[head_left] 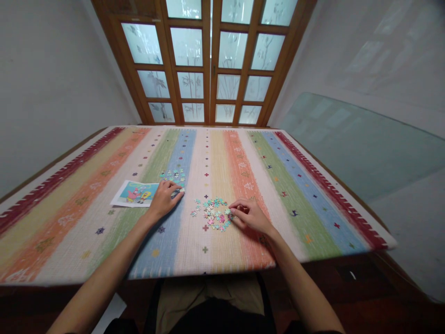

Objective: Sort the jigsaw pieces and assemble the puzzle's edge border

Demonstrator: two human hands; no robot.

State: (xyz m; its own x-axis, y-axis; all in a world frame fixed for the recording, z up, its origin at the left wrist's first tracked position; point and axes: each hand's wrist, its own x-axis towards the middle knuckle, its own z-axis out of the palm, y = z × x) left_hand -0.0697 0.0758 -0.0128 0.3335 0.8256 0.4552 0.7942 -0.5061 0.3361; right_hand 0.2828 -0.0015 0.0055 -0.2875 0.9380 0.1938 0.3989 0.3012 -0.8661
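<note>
My left hand [164, 200] is closed, thumb and fingers pinching a small pale jigsaw piece [181, 190] above the blue stripe of the cloth. It partly covers the right edge of a printed picture card [132, 194] with cartoon figures, one pink and one yellow. Just beyond that hand lies a loose group of light jigsaw pieces [174, 174]. My right hand [251, 214] has its fingertips together on a pale green jigsaw piece [228, 211], at the right side of a pile of mixed pieces [216, 215]. Several pieces in that pile are turquoise or pink.
A striped, patterned tablecloth [205, 260] covers the wide table, whose front edge runs close to my body. Wooden doors with glass panes [208, 60] stand behind it. A pale greenish panel [361, 144] is at the right wall.
</note>
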